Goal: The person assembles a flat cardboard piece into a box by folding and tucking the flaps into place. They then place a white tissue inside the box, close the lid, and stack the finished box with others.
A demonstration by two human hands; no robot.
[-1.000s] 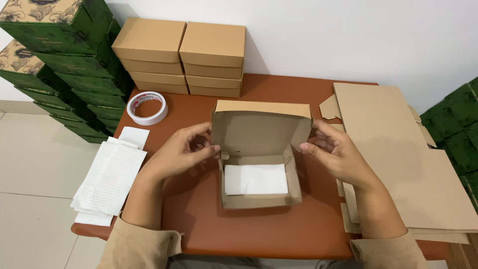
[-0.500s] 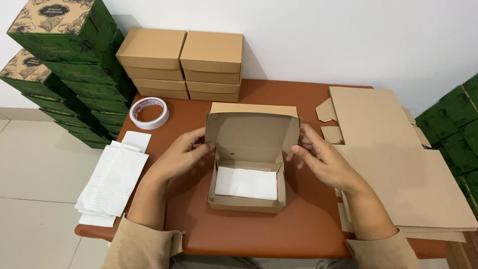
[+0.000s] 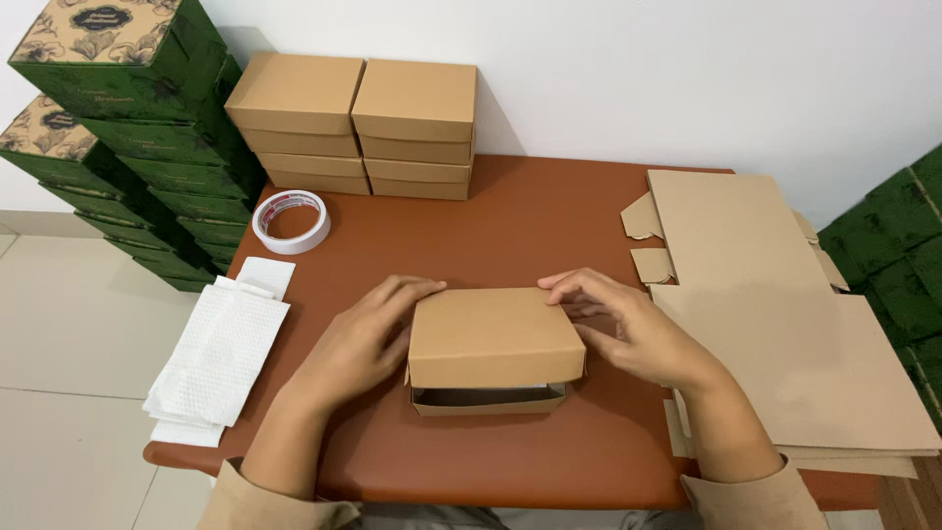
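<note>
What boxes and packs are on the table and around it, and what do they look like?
Brown box: table middle, lid nearly shut, left hand and right hand on its sides.
Closed brown boxes: two stacks at back.
Green boxes: piled left, patterned tan tops.
Flat cardboard: stacked right.

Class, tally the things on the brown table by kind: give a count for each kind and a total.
Closed kraft boxes stacked at the back: 8
Kraft box between left hand and right hand, lid not fully shut: 1
Tape roll: 1
Pile of white paper sheets: 1
Pile of flat cardboard blanks: 1
Total: 12

Head view, close above table [image 3: 510, 211].
</note>
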